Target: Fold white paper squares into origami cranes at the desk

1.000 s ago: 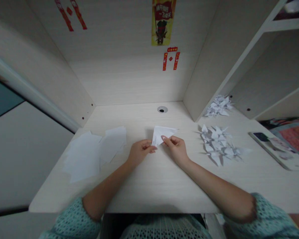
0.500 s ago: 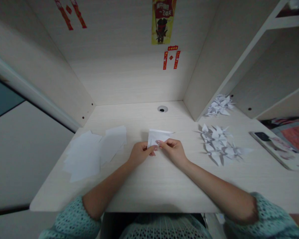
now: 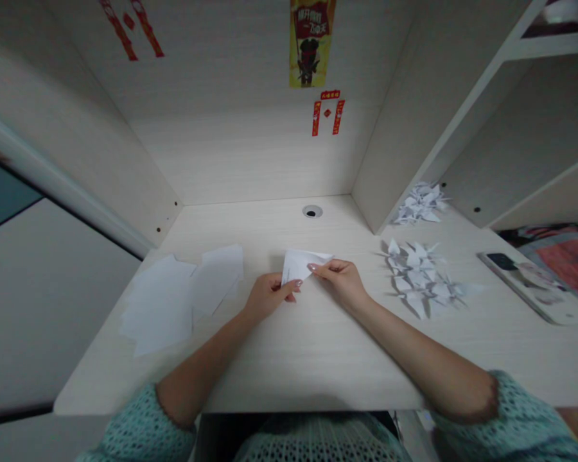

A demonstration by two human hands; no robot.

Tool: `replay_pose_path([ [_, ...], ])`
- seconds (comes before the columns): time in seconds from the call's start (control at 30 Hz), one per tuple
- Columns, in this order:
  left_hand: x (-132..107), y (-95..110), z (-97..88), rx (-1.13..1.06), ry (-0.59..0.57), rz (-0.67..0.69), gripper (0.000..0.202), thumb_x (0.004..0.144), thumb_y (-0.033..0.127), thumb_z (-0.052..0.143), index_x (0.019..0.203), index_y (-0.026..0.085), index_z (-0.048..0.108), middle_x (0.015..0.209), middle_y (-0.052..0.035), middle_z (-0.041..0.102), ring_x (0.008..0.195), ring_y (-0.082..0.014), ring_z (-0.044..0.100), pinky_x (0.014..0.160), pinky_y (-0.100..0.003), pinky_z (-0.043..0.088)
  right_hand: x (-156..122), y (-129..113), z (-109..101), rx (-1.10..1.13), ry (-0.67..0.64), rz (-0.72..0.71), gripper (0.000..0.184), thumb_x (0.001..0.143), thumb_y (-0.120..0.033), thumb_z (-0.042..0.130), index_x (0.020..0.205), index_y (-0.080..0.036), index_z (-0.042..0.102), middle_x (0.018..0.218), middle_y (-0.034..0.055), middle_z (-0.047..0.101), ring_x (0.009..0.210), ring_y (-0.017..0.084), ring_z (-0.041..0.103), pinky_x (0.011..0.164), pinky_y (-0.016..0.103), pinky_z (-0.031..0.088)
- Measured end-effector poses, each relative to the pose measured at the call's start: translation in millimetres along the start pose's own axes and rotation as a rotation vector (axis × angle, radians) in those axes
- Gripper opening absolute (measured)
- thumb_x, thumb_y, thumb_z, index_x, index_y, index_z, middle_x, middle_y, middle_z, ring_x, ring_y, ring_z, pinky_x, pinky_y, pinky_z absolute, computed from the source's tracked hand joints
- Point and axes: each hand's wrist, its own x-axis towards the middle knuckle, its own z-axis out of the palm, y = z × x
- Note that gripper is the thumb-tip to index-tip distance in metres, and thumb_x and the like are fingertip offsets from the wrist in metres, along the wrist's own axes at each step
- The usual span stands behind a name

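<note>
Plain white on the paper [image 3: 297,262] at dial centre, with faint marks toward its 8 o'clock edge. Likewise white on the sheets [image 3: 158,308] at 8 o'clock and the shapes [image 3: 418,258] at half past 3. Pale cream with fine grain across the surface [image 3: 289,366]. Teal openwork on the sleeves [image 3: 147,420] at half past 7 and 4. Yellow and red with a dark figure on the poster [image 3: 313,42] at 12; red on the strips [image 3: 338,117] at 1. Orange-red and grey on the cloth [image 3: 568,263] at 3.

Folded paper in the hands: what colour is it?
The folded paper is white, seen in the head view.
</note>
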Motion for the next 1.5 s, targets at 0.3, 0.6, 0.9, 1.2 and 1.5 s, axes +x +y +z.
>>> replay_pose_path([
  [0.3, 4, -5, -3.2, -0.102, -0.047, -0.007, 0.035, 0.076, 0.047, 0.058, 0.068, 0.015, 0.067, 0.053, -0.0007, 0.063, 0.051, -0.0117, 0.057, 0.054, -0.022, 0.040, 2, -8, -1, 0.017, -0.015, 0.008, 0.029, 0.057, -0.037, 0.080, 0.049, -0.017, 0.061, 0.049, -0.0030, 0.055, 0.050, 0.009, 0.043, 0.054, 0.026, 0.031],
  [0.6, 5, -5, -7.4, -0.077, -0.043, -0.020, 0.037, 0.077, 0.048, 0.055, 0.067, 0.015, 0.067, 0.052, -0.0012, 0.061, 0.051, -0.0120, 0.056, 0.054, -0.022, 0.040, 8, -10, -6, 0.121, -0.024, 0.027, 0.033, 0.063, -0.043, 0.075, 0.050, -0.017, 0.060, 0.051, -0.0003, 0.055, 0.051, 0.011, 0.045, 0.054, 0.025, 0.035],
  [0.9, 7, -8, -8.7, -0.069, -0.027, -0.007, 0.037, 0.076, 0.049, 0.056, 0.067, 0.015, 0.067, 0.052, -0.0008, 0.061, 0.051, -0.0116, 0.055, 0.055, -0.022, 0.040, 11, -6, -9, 0.186, -0.037, 0.021, 0.038, 0.070, -0.048, 0.068, 0.054, -0.014, 0.063, 0.053, 0.0028, 0.057, 0.050, 0.011, 0.048, 0.053, 0.026, 0.038],
  [1.2, 7, -9, -7.4, -0.024, -0.001, 0.014, 0.037, 0.079, 0.048, 0.054, 0.069, 0.014, 0.067, 0.054, -0.0010, 0.061, 0.053, -0.0119, 0.056, 0.055, -0.022, 0.041, 10, 5, -3, 0.090, 0.103, -0.043, 0.043, 0.073, -0.053, 0.063, 0.052, -0.016, 0.062, 0.050, 0.0024, 0.057, 0.047, 0.011, 0.045, 0.049, 0.026, 0.035],
  [1.5, 7, -13, -5.6, 0.019, 0.003, 0.019, 0.039, 0.078, 0.050, 0.054, 0.071, 0.014, 0.067, 0.055, -0.0020, 0.062, 0.053, -0.0131, 0.058, 0.054, -0.022, 0.042, 9, 4, 1, 0.156, 0.223, -0.078, 0.046, 0.078, -0.055, 0.054, 0.053, -0.016, 0.063, 0.053, 0.0031, 0.058, 0.045, 0.011, 0.045, 0.049, 0.027, 0.036],
])
